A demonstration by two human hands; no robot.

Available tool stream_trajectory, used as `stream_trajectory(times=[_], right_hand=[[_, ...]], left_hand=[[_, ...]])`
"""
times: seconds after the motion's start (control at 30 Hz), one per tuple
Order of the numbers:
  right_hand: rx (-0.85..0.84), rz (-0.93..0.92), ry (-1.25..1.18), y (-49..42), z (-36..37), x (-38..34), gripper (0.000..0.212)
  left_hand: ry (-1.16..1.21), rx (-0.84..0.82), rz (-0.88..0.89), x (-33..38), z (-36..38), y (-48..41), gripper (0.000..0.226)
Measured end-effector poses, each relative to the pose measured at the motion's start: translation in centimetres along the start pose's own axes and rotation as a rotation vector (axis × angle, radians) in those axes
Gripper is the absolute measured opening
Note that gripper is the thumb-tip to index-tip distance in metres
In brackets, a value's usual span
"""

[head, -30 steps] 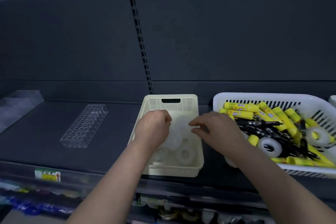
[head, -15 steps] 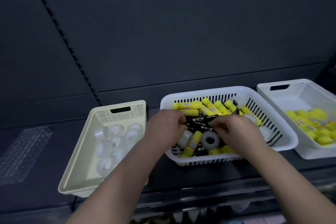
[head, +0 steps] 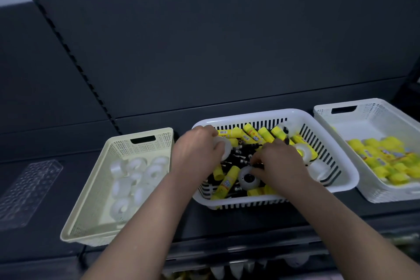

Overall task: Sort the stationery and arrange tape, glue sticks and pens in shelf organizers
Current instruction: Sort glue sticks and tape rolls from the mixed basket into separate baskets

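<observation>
A white slotted basket (head: 345, 179) on the dark shelf holds mixed yellow glue sticks (head: 252, 134), black pens (head: 241, 159) and tape rolls. My left hand (head: 197, 152) is over the basket's left side and grips a white tape roll (head: 223, 146). Over the basket's middle, my right hand (head: 279, 163) has curled fingers on another tape roll (head: 247, 177) among the pens. A cream basket (head: 91, 200) to the left holds several tape rolls (head: 136, 177). Sorted glue sticks (head: 391, 159) lie in a white basket (head: 372, 109) on the right.
A clear plastic pen holder with many holes (head: 27, 188) lies on the shelf at far left. The dark back panel rises behind the baskets, with a slotted upright (head: 75, 63) at left. The shelf's front edge runs below my forearms.
My view swung right from the cream basket to the mixed basket. Both hands moved into it; the left hand has taken hold of a tape roll and the right hand has closed on another.
</observation>
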State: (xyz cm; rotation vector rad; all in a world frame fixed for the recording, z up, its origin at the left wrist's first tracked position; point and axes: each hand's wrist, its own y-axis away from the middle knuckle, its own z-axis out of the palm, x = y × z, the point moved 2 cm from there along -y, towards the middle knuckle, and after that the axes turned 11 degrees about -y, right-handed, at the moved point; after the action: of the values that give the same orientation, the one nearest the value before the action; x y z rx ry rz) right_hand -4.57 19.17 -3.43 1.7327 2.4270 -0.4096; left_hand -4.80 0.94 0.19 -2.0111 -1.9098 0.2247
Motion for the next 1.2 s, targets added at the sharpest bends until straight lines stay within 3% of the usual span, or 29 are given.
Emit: stream_trajectory(times=[0.17,0.27,0.37,0.57,0.67,0.8,0.97,1.2], right_hand=[[0.015,-0.029,-0.005,-0.1,0.0,-0.7,0.022],[0.155,-0.007,-0.235,-0.3,-1.1,-0.7,0.015],[0.159,-0.016,-0.429,-0.9,-1.5,-1.9,0.011],[0.101,-0.099,-0.544,-2.1,0.0,-6.9,0.012],[0.104,-0.115,-0.568,-2.7,0.5,-9.1,0.010],[0.134,-0.121,-0.653,-3.3,1.3,-11.6,0.009],[0.127,-0.120,-0.700,-4.5,2.6,-15.1,0.008],[-0.115,-0.188,-0.488,-5.5,6.2,-21.4,0.011]], left_hand=[[0.016,-0.033,-0.026,-0.3,0.8,0.7,0.030],[0.043,0.004,-0.077,-1.3,0.5,1.2,0.028],[0.024,-0.015,-0.137,-3.5,0.0,1.8,0.023],[0.010,0.040,-0.425,-11.7,-1.4,3.3,0.022],[-0.085,-0.044,-0.505,-15.5,-0.9,3.6,0.024],[-0.127,-0.100,-0.511,-18.4,0.2,4.0,0.022],[-0.056,-0.046,-0.478,-20.4,-0.3,4.8,0.021],[-0.056,-0.008,-0.412,-22.5,-2.6,7.0,0.023]])
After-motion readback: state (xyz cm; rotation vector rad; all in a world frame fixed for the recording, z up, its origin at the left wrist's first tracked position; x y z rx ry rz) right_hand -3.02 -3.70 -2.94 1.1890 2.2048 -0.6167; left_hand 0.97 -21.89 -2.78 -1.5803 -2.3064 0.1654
